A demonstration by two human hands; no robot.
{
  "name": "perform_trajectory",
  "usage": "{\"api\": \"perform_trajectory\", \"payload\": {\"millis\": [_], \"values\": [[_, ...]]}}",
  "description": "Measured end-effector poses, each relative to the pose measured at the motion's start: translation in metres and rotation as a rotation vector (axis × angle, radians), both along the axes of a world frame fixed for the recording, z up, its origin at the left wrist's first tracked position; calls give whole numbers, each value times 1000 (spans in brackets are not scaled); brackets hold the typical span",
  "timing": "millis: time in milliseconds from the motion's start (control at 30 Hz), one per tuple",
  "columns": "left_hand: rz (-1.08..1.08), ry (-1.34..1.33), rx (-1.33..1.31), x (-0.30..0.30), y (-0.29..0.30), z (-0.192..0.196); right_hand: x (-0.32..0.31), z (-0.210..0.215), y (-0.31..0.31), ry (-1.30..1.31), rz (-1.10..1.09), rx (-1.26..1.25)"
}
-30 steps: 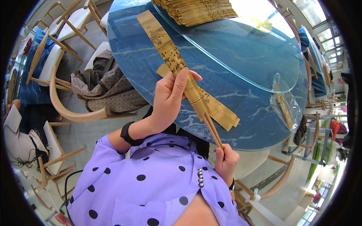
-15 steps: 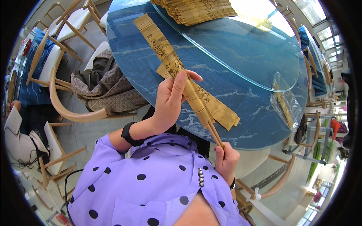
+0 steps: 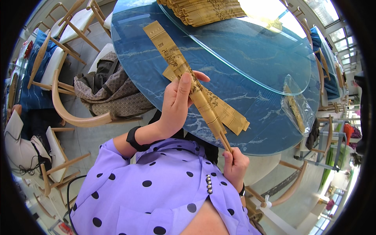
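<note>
Held slantwise over the table is a long gold paper chopstick sleeve (image 3: 206, 110) with dark print. My left hand (image 3: 176, 100) is closed round its middle, thumb on top. From the sleeve's near end sticks out a short length of wooden chopsticks (image 3: 225, 141), the rest being inside the paper. My right hand (image 3: 235, 166) pinches their near ends, close to my body. Under the held sleeve, more flat gold sleeves (image 3: 234, 119) lie crosswise on the table, partly hidden by my left hand.
A glass turntable (image 3: 254, 58) covers much of the round blue marbled table (image 3: 137, 51). On it is a pile of gold sleeves (image 3: 203, 12). At the right lies a clear plastic bag (image 3: 296, 107) with a gold sleeve inside. A patterned bag (image 3: 113, 88) rests on a chair at left.
The sleeve in my left hand has slid down along the chopsticks toward my right hand, so less of the wood shows. The right hand has hardly moved.
</note>
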State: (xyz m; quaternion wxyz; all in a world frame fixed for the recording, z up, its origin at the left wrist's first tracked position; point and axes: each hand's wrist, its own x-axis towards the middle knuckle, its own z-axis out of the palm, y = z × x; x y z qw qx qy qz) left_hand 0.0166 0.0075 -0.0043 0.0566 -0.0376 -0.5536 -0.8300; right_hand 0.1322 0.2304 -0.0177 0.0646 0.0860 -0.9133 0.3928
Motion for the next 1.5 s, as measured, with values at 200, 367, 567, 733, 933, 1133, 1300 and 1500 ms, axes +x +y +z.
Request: {"api": "perform_trajectory", "payload": {"millis": [200, 367, 567, 733, 933, 1133, 1300, 1500], "values": [[94, -21, -58, -1, 1, 0, -1, 1, -2, -2, -8, -9], [50, 19, -92, 6, 11, -4, -2, 0, -3, -10, -8, 11], [8, -24, 66, 5, 5, 0, -1, 0, -3, 9, -2, -4], [100, -3, -45, 2, 6, -3, 0, 0, -3, 7, -1, 3], [83, 3, -75, 4, 11, -7, -5, 4, -6, 15, 2, 11], [164, 3, -18, -6, 2, -6, -11, 11, -7, 47, -18, 24], [174, -14, -49, -8, -3, -6, -8, 1, -5, 126, 7, 116], [127, 14, -86, -3, 2, -12, -7, -4, -5, 123, -41, 144]]}}
